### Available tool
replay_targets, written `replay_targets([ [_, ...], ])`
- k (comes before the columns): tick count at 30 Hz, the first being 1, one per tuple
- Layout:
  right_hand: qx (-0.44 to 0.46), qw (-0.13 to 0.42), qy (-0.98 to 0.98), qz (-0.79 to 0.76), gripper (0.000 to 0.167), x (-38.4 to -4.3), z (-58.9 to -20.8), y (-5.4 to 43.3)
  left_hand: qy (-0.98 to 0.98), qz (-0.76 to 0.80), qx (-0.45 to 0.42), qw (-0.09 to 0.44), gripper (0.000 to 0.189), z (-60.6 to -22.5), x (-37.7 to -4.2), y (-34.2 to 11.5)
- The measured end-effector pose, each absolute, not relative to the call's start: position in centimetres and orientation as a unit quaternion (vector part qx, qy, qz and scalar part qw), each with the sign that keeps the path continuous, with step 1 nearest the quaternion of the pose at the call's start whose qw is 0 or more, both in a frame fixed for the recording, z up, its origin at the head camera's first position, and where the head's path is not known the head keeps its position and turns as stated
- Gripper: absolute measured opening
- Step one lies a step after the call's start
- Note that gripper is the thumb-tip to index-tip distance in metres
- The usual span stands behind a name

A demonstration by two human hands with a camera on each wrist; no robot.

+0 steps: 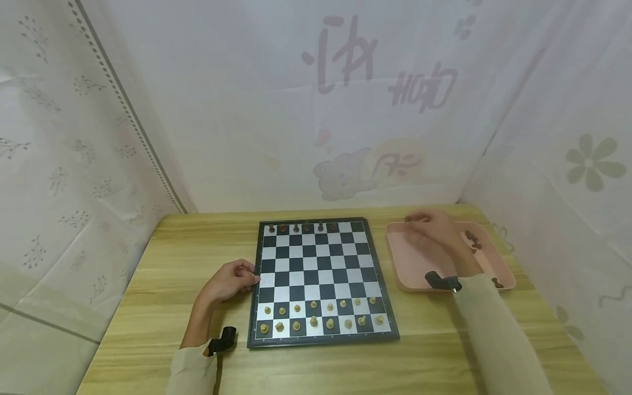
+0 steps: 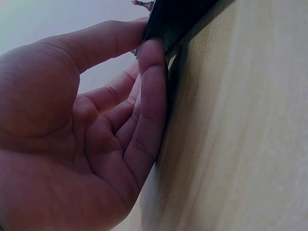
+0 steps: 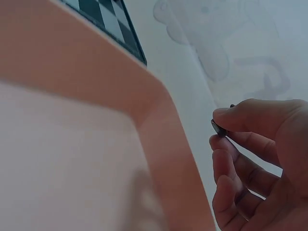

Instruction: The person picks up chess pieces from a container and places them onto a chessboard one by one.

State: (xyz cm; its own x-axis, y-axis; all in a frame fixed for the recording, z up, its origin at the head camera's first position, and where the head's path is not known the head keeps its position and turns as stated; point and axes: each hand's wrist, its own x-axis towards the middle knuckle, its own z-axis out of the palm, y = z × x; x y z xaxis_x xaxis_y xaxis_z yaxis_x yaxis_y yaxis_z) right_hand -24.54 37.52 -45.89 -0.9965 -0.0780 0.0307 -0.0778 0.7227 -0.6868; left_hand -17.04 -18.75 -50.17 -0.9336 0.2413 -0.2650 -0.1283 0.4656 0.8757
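A black-and-white chessboard [image 1: 316, 264] lies on the table. My left hand [image 1: 229, 281] pinches its left edge; in the left wrist view the thumb and a fingertip of that hand [image 2: 91, 130] meet at the dark board rim [image 2: 178, 19]. Over the far part of a pink tray [image 1: 412, 260], my right hand [image 1: 436, 233] is blurred in the head view. The right wrist view shows its thumb and fingers pinching a small dark chess piece [image 3: 219, 128], mostly covered, so its kind cannot be told. Several reddish-brown pieces [image 1: 296, 228] stand along the board's far row.
Pale yellow chess pieces [image 1: 313, 321] fill two rows on the board's near side. More dark pieces [image 1: 472, 240] lie in the tray's right part, one near its front right corner [image 1: 497, 282]. Printed cloth [image 1: 276, 109] hangs behind and beside the wooden table [image 1: 197, 241].
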Motion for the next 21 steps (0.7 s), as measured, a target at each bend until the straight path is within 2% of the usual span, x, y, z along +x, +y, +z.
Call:
replay_targets([
  [5,-0.052,-0.005,0.929,-0.367,0.035,-25.4,-45.8,35.8,0.837,0.516,0.035,0.178,0.027,-50.3,-17.0,-18.8],
  [11,-0.077,-0.011,0.925,-0.372,0.024,-26.3,-45.9,33.5,0.837,0.517,0.035,0.176,0.027,-50.4,-17.1,-18.8],
  [21,-0.104,0.010,0.916,-0.387,0.019,-28.0,-46.4,30.7,0.837,0.517,0.038,0.175,0.028,-50.6,-17.1,-18.8],
])
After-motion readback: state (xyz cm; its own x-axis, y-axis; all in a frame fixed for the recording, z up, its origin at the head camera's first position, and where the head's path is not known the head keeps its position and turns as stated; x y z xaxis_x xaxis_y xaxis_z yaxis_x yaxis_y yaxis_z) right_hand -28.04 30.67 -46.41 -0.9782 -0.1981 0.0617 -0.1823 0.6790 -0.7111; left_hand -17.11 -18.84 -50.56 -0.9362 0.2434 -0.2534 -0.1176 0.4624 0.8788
